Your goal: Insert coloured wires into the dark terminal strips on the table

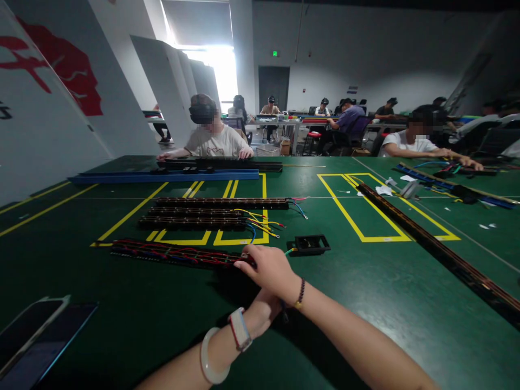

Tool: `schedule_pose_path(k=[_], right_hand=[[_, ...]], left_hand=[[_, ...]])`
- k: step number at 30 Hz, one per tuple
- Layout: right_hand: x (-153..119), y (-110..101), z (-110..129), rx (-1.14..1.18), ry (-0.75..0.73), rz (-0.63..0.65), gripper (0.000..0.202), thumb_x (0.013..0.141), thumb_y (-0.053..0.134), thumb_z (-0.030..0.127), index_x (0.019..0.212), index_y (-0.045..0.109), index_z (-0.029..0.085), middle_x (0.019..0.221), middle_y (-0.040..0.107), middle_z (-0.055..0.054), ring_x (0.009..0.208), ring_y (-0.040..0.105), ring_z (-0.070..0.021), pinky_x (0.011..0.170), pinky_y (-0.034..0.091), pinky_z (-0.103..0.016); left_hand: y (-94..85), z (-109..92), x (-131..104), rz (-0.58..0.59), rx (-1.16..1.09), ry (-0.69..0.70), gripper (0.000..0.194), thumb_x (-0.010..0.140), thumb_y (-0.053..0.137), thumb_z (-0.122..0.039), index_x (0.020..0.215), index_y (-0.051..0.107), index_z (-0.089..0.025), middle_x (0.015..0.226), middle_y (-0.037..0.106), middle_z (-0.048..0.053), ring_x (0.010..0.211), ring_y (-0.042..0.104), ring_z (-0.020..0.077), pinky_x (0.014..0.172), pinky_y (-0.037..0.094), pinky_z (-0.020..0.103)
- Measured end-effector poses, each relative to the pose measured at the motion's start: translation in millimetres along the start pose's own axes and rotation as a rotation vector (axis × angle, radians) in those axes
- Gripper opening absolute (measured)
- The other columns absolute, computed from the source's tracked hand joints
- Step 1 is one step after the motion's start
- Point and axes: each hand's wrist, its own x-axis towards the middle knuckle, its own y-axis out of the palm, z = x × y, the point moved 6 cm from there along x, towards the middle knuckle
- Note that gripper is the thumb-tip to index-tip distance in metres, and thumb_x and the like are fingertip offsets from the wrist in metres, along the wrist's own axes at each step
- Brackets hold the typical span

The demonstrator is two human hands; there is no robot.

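My right hand (274,269) is closed around the right end of a long black strip with red and blue wires (174,253). Its thumb and curled fingers press on that end. Underneath, my left hand (263,310) crosses below the right one; its fingers are hidden, so its grip cannot be made out. A short green wire (290,251) runs from beside my right hand to a black rectangular frame (312,245) lying on the table. Just beyond the strip lie several black strips (195,221) with yellow, blue and red leads at their right ends.
The green table (345,314) carries yellow tape outlines (384,239). A long black rail (439,249) slants across the right side. Two dark flat devices (44,338) are at the lower left. Across the table a person (217,138) sits behind a blue rail (170,176); another works at right.
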Motion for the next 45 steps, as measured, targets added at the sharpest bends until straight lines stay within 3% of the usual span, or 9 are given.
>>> schedule_pose_path(k=[4,8,11,19,26,31,35,39,45], right_hand=[[-32,-28,-47,0.253,-0.053,-0.175,0.028,0.098,0.034,0.032,0.107,0.057,0.019,0.1,0.064,-0.005,0.093,0.058,-0.0159,0.082,0.043,-0.027],[-59,-9,-94,0.121,-0.009,-0.246,0.023,0.095,0.038,0.021,0.104,0.06,0.018,0.091,0.061,-0.007,0.084,0.057,-0.0174,0.077,0.045,-0.03],[-71,12,-107,0.039,-0.087,-0.247,0.024,0.092,0.041,0.015,0.107,0.059,0.018,0.094,0.06,-0.008,0.087,0.055,-0.0191,0.077,0.045,-0.032],[-74,23,-110,0.095,-0.125,-0.17,0.027,0.091,0.041,0.013,0.111,0.058,0.019,0.095,0.059,-0.007,0.089,0.055,-0.0183,0.079,0.046,-0.032],[-76,24,-112,0.107,-0.105,-0.141,0.026,0.091,0.042,0.014,0.11,0.059,0.019,0.098,0.06,-0.007,0.091,0.056,-0.0179,0.081,0.046,-0.031],[-75,25,-112,0.124,-0.095,-0.135,0.025,0.091,0.042,0.014,0.109,0.059,0.018,0.095,0.06,-0.007,0.09,0.055,-0.018,0.081,0.045,-0.031],[-76,24,-114,0.111,-0.094,-0.143,0.023,0.09,0.043,0.013,0.104,0.061,0.019,0.091,0.061,-0.006,0.087,0.056,-0.0179,0.079,0.044,-0.031],[-78,9,-109,0.113,-0.081,-0.235,0.02,0.089,0.047,0.015,0.101,0.062,0.019,0.084,0.062,-0.005,0.083,0.056,-0.0182,0.081,0.043,-0.034],[-71,-26,-64,0.175,-0.155,-0.368,0.037,0.09,0.051,0.029,0.127,0.048,0.022,0.119,0.055,-0.01,0.109,0.052,-0.0212,0.093,0.043,-0.038]], left_hand=[[11.2,-1,-4,-0.051,0.138,0.006,0.014,0.086,0.053,-0.028,0.091,0.054,-0.015,0.074,0.066,0.007,0.082,0.066,0.0238,0.081,0.05,0.044],[7.6,-8,-10,-0.136,0.295,0.028,0.016,0.089,0.048,-0.031,0.094,0.046,-0.016,0.074,0.06,0.003,0.07,0.067,0.0183,0.073,0.053,0.037],[1.8,-18,-15,-0.137,0.473,0.006,0.021,0.09,0.046,-0.037,0.099,0.044,-0.018,0.076,0.057,-0.001,0.061,0.065,0.0137,0.066,0.052,0.032],[-3.8,-51,-11,-0.044,1.215,-0.088,0.032,0.089,0.037,-0.046,0.084,0.048,-0.017,0.052,0.051,-0.004,0.037,0.049,0.0096,0.04,0.035,0.019],[6.1,-71,-12,-0.072,1.682,-0.001,0.027,0.086,0.042,-0.034,0.065,0.049,-0.019,0.048,0.047,-0.003,0.038,0.043,0.0103,0.045,0.034,0.022],[11.0,-74,-11,-0.112,1.702,0.058,0.027,0.083,0.049,-0.026,0.057,0.043,-0.019,0.051,0.05,0.0,0.046,0.051,0.0141,0.054,0.039,0.026],[4.0,-62,-4,-0.08,1.614,-0.036,0.028,0.087,0.039,-0.035,0.065,0.046,-0.02,0.047,0.052,-0.001,0.037,0.051,0.0145,0.044,0.038,0.024],[-1.3,-57,-3,-0.112,1.5,0.015,0.035,0.086,0.037,-0.048,0.068,0.047,-0.019,0.051,0.055,-0.001,0.04,0.055,0.0137,0.042,0.04,0.022],[-5.4,-61,-5,-0.173,1.506,0.267,0.038,0.082,0.047,-0.048,0.062,0.053,-0.017,0.055,0.059,0.002,0.047,0.055,0.0132,0.049,0.039,0.023]])
